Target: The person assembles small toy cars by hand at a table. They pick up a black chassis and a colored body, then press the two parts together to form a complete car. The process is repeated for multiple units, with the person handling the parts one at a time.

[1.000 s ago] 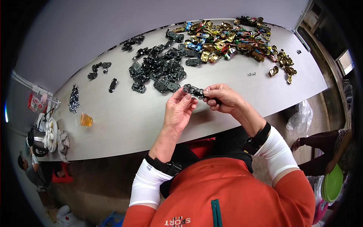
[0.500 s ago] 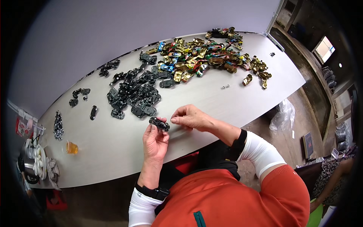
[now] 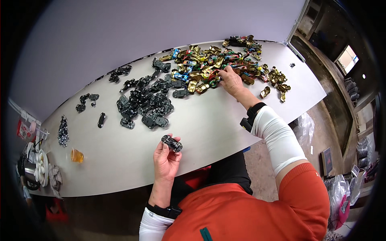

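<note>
My left hand is closed around a black toy car chassis and holds it up over the near edge of the table. My right hand reaches to the front of a heap of toy car bodies, gold and brightly coloured. Its thumb and fingertips are drawn together among the bodies, and what they pinch, if anything, is hidden. A large pile of black car chassis lies left of these bodies, beyond my left hand.
At the left are a heap of small wheel parts, a cup of amber liquid and a lone chassis. A single gold body lies apart at the right. A pale wall rises behind the table.
My right hand has moved from beside the chassis, away and to the right, onto the car bodies. My left hand still holds the chassis, slightly lower. The small axle part on the table is now hidden.
</note>
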A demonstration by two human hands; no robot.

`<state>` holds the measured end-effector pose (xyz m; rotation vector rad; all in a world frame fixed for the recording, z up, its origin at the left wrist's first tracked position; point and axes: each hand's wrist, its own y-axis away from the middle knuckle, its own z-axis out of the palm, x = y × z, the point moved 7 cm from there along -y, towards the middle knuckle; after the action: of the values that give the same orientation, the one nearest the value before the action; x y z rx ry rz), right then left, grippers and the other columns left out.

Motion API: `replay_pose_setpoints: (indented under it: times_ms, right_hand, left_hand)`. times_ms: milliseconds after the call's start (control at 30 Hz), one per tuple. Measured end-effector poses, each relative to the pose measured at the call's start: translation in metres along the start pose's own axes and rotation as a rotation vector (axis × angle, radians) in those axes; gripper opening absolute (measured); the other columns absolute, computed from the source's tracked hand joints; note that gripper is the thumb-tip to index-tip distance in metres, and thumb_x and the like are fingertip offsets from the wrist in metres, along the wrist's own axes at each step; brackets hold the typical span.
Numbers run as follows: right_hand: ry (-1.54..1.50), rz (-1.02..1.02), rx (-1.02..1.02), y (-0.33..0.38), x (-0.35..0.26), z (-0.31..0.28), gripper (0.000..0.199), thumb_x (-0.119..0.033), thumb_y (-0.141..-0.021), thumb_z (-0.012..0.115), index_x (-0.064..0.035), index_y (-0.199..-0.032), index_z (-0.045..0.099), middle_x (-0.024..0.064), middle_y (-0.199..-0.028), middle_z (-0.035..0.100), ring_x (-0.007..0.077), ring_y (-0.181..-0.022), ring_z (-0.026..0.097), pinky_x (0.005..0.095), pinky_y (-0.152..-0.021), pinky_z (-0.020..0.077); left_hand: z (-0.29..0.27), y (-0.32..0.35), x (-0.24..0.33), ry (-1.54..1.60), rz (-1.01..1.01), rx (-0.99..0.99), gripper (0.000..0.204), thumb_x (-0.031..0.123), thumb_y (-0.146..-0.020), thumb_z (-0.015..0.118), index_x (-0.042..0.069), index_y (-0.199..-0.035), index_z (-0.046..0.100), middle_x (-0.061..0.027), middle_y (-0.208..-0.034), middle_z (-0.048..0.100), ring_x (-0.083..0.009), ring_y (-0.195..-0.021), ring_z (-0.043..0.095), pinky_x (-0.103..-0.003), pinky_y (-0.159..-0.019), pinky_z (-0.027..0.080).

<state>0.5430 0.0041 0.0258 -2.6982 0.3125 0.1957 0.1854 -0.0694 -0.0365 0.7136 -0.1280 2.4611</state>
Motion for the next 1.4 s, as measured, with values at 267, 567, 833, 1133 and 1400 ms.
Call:
replay_pose_setpoints:
  times_ms: [267, 567, 833, 1133, 1400]
  right_hand:
    - [-0.459, -0.183, 0.012, 0.052, -0.078, -0.037, 0.027, -0.016, -0.071, 0.072, -0.0023, -0.092, 0.062, 0.0143, -0.085, 0.061, 0.0332, -0.078, 0.060, 0.0401, -0.070, 0.0479]
    - [-0.407, -0.194, -0.267, 0.105, -0.128, -0.023, 0.023, -0.015, -0.072, 0.070, -0.0033, -0.092, 0.066, 0.0138, -0.086, 0.062, 0.0341, -0.082, 0.059, 0.0395, -0.073, 0.0485]
    - [-0.982, 0.083, -0.580, 0.119, -0.149, -0.027, 0.031, -0.010, -0.076, 0.070, -0.0002, -0.105, 0.065, 0.0079, -0.080, 0.064, 0.0100, -0.065, 0.057, 0.0266, -0.058, 0.0471]
    - [-0.897, -0.030, -0.389, 0.135, -0.159, -0.024, 0.025, -0.004, -0.077, 0.069, 0.0051, -0.100, 0.063, 0.0058, -0.079, 0.063, 0.0082, -0.067, 0.059, 0.0229, -0.058, 0.0476]
    - [-1.269, 0.124, -0.367, 0.161, -0.187, -0.050, 0.017, 0.001, -0.085, 0.059, 0.0073, -0.100, 0.055, 0.0056, -0.078, 0.059, 0.0099, -0.070, 0.059, 0.0236, -0.060, 0.0490]
  left_hand:
    - [-0.006, 0.003, 0.001, 0.016, 0.009, -0.013, 0.035, 0.015, -0.093, 0.053, 0.002, -0.125, 0.048, -0.0174, -0.111, 0.059, -0.0154, -0.081, 0.059, -0.024, -0.053, 0.044]
    - [-0.001, 0.004, 0.001, 0.054, 0.005, -0.058, 0.034, 0.016, -0.094, 0.050, -0.001, -0.124, 0.048, -0.0185, -0.111, 0.060, -0.0158, -0.082, 0.060, -0.026, -0.055, 0.047]
    - [0.007, 0.005, -0.004, -0.013, -0.077, -0.102, 0.037, 0.016, -0.095, 0.048, -0.004, -0.126, 0.045, -0.0203, -0.107, 0.060, -0.0297, -0.096, 0.062, -0.040, -0.078, 0.055]
    - [0.005, 0.006, -0.006, -0.052, -0.039, -0.119, 0.039, 0.012, -0.091, 0.054, -0.004, -0.125, 0.045, -0.0195, -0.109, 0.059, -0.0329, -0.099, 0.061, -0.045, -0.087, 0.054]
    - [0.006, 0.006, -0.003, -0.122, 0.042, -0.076, 0.031, 0.007, -0.089, 0.057, 0.000, -0.118, 0.051, -0.0165, -0.110, 0.060, -0.0293, -0.104, 0.060, -0.036, -0.088, 0.053]
